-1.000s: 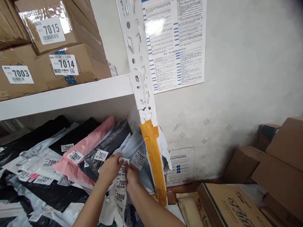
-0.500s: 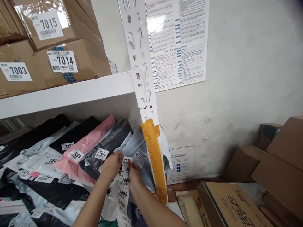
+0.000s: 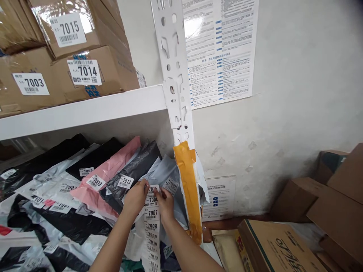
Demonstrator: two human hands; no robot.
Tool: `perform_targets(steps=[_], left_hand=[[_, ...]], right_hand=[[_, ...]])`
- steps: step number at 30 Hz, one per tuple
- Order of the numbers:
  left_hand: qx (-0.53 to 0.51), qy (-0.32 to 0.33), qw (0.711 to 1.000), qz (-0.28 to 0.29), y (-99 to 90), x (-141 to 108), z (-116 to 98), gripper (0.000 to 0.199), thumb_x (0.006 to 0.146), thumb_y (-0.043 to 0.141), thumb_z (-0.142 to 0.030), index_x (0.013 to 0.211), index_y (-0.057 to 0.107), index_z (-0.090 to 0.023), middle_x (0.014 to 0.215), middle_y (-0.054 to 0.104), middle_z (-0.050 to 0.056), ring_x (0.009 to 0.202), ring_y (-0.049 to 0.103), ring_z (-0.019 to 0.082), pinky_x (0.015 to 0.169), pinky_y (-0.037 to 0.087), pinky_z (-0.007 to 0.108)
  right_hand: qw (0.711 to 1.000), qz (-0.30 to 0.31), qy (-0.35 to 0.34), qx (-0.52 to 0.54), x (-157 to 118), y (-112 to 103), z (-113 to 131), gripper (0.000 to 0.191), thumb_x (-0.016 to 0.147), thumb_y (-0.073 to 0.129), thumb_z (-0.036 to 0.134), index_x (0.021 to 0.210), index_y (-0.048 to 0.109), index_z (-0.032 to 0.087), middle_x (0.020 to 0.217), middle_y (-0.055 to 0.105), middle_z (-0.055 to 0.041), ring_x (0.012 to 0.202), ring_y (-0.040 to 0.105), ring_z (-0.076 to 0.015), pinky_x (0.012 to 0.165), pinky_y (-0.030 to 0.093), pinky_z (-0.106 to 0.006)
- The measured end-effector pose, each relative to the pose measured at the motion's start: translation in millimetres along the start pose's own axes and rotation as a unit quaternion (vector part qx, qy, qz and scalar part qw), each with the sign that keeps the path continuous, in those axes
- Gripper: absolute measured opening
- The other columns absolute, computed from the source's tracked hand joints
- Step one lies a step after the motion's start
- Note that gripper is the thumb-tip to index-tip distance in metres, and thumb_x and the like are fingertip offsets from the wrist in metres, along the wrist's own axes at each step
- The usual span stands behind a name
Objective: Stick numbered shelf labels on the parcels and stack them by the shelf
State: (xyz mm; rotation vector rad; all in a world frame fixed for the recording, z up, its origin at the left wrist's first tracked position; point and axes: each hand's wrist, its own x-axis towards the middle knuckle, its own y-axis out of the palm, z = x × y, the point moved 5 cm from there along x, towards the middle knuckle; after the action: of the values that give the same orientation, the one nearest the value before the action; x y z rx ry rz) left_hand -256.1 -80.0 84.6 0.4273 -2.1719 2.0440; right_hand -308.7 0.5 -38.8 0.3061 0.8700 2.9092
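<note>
A long strip of numbered barcode labels (image 3: 152,226) hangs down in front of the parcels, its top label reading 7015. My left hand (image 3: 135,199) pinches the strip's upper left edge, fingers closed. On the other side my right hand (image 3: 166,204) is closed with thumb and fingertips at the upper right edge, beside the 7015 label. Just behind the hands lie a grey-blue mailing bag (image 3: 163,172) and a dark plastic parcel (image 3: 138,160) with a 7013 label. Further left is a pink parcel (image 3: 104,166) labelled 7009.
A white shelf beam (image 3: 85,113) carries labelled cardboard boxes (image 3: 85,75) overhead. A perforated post (image 3: 176,75), wrapped low down in orange tape (image 3: 188,189), stands right of my hands. More cartons (image 3: 278,245) sit on the lower right, by the wall.
The view has shifted slightly left, so the shelf and post appear further right. The strip now hangs straighter and shows more labels, with both hands still at its top.
</note>
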Motion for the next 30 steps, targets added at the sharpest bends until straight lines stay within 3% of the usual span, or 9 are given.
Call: perform_targets(steps=[2, 6, 9, 14, 17, 20, 22, 25, 30], left_hand=[[-0.003, 0.004, 1.000, -0.013, -0.8, -7.9, -0.8, 0.022, 0.095, 0.034, -0.029, 0.097, 0.054, -0.022, 0.102, 0.064, 0.005, 0.086, 0.064, 0.018, 0.066, 0.042, 0.026], [-0.054, 0.015, 0.995, -0.086, 3.7, -35.5, -0.8, 0.020, 0.092, 0.037, -0.032, 0.093, 0.056, -0.023, 0.118, 0.058, 0.006, 0.083, 0.063, 0.018, 0.063, 0.040, 0.026], [-0.201, 0.012, 0.976, -0.088, 17.7, -57.5, 1.5, 0.024, 0.087, 0.043, -0.040, 0.100, 0.054, -0.022, 0.094, 0.065, 0.004, 0.067, 0.059, 0.016, 0.060, 0.040, 0.026], [-0.372, -0.046, 0.925, -0.069, 32.9, -74.3, 5.1, 0.060, 0.077, 0.051, -0.056, 0.124, 0.049, -0.020, 0.059, 0.046, -0.007, 0.050, 0.041, 0.013, 0.054, 0.035, 0.024], [-0.423, -0.075, 0.900, -0.073, 35.8, -73.6, 7.2, 0.050, 0.070, 0.053, -0.066, 0.080, 0.062, -0.018, 0.056, 0.041, -0.006, 0.053, 0.040, 0.012, 0.053, 0.033, 0.024], [-0.458, -0.121, 0.877, -0.084, 39.9, -75.3, 12.5, 0.056, 0.061, 0.055, -0.074, 0.050, 0.042, -0.021, 0.049, 0.032, -0.006, 0.051, 0.033, 0.011, 0.049, 0.029, 0.023], [-0.481, -0.136, 0.864, -0.053, 46.4, -80.6, 13.1, 0.057, 0.053, 0.062, -0.073, 0.050, 0.043, -0.020, 0.049, 0.036, -0.006, 0.052, 0.034, 0.011, 0.050, 0.030, 0.022], [-0.515, -0.105, 0.848, 0.070, 62.7, -95.3, 7.5, 0.051, 0.054, 0.068, -0.066, 0.060, 0.059, -0.016, 0.056, 0.052, -0.003, 0.056, 0.044, 0.013, 0.055, 0.038, 0.023], [-0.436, -0.029, 0.892, 0.118, 76.8, -125.3, 27.0, 0.047, 0.065, 0.065, -0.062, 0.066, 0.070, -0.015, 0.060, 0.058, 0.000, 0.063, 0.048, 0.015, 0.062, 0.042, 0.023]], right_hand=[[0.999, 0.044, 0.005, 0.023, 3.4, -3.5, 11.3, 0.031, 0.060, 0.073, 0.037, 0.084, 0.066, 0.019, 0.071, 0.066, 0.0000, 0.066, 0.059, -0.0174, 0.064, 0.046, -0.028], [0.992, 0.121, 0.005, 0.030, -0.9, -15.0, 33.8, 0.024, 0.056, 0.076, 0.036, 0.066, 0.061, 0.019, 0.062, 0.060, 0.0019, 0.062, 0.054, -0.0157, 0.064, 0.043, -0.026], [0.985, 0.169, 0.010, 0.036, -11.7, -25.1, 47.7, 0.027, 0.061, 0.075, 0.040, 0.068, 0.058, 0.020, 0.064, 0.058, 0.0027, 0.062, 0.052, -0.0145, 0.063, 0.042, -0.026], [0.967, 0.236, -0.090, 0.009, -23.0, -29.4, 77.5, 0.019, 0.068, 0.073, 0.032, 0.067, 0.059, 0.020, 0.083, 0.060, -0.0021, 0.086, 0.057, -0.0187, 0.075, 0.044, -0.027], [0.969, 0.224, -0.099, -0.006, -23.7, -26.5, 80.1, 0.017, 0.067, 0.074, 0.030, 0.066, 0.061, 0.019, 0.076, 0.059, -0.0008, 0.078, 0.057, -0.0171, 0.071, 0.045, -0.027], [0.980, 0.196, -0.031, -0.006, -22.2, -20.4, 63.1, 0.024, 0.063, 0.076, 0.036, 0.066, 0.060, 0.019, 0.062, 0.057, 0.0026, 0.060, 0.052, -0.0137, 0.059, 0.042, -0.025], [0.987, 0.159, -0.008, -0.006, -17.0, -15.7, 49.0, 0.030, 0.058, 0.078, 0.041, 0.064, 0.058, 0.018, 0.057, 0.056, 0.0034, 0.055, 0.050, -0.0128, 0.055, 0.042, -0.024], [0.996, 0.093, -0.007, -0.010, 0.1, -7.1, 30.6, 0.038, 0.060, 0.071, 0.053, 0.066, 0.055, 0.019, 0.059, 0.057, 0.0023, 0.054, 0.051, -0.0130, 0.053, 0.044, -0.025], [0.995, 0.066, -0.014, -0.075, 25.8, 8.4, 25.5, 0.034, 0.059, 0.071, 0.045, 0.077, 0.055, 0.020, 0.053, 0.054, 0.0039, 0.047, 0.051, -0.0160, 0.048, 0.044, -0.028]])
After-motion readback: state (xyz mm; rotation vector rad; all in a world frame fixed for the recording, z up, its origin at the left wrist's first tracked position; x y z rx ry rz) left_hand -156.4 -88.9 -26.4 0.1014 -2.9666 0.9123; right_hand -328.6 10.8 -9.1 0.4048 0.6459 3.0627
